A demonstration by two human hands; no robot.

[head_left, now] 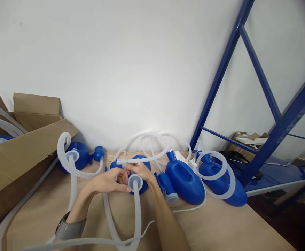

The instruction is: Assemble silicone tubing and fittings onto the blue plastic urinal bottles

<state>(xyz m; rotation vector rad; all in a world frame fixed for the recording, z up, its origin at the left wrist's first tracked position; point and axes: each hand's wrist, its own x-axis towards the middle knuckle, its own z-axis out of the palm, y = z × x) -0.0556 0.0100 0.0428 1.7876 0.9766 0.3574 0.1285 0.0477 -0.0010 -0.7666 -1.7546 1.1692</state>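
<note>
A blue plastic bottle (pixel 145 186) stands in the middle of the table, with a translucent round cap (pixel 135 182) facing me and a white corrugated hose (pixel 137 209) running down from it. My left hand (pixel 109 180) is curled at the cap's left side, its thumb on the rim. Over the cap's top edge bends my right hand (pixel 141 170), with its fingertips pinched together close to the left fingers; what lies between them is hidden. A clear hose end (pixel 121 161) lies just above both hands.
On the left, an open cardboard box (pixel 37 139) holds more hoses. Behind it sits another blue bottle (pixel 80 157) with a hose. Two blue bottles (pixel 185 181) (pixel 224 179) lie to the right with coiled tubing. A blue metal rack (pixel 220 80) borders the table's right side.
</note>
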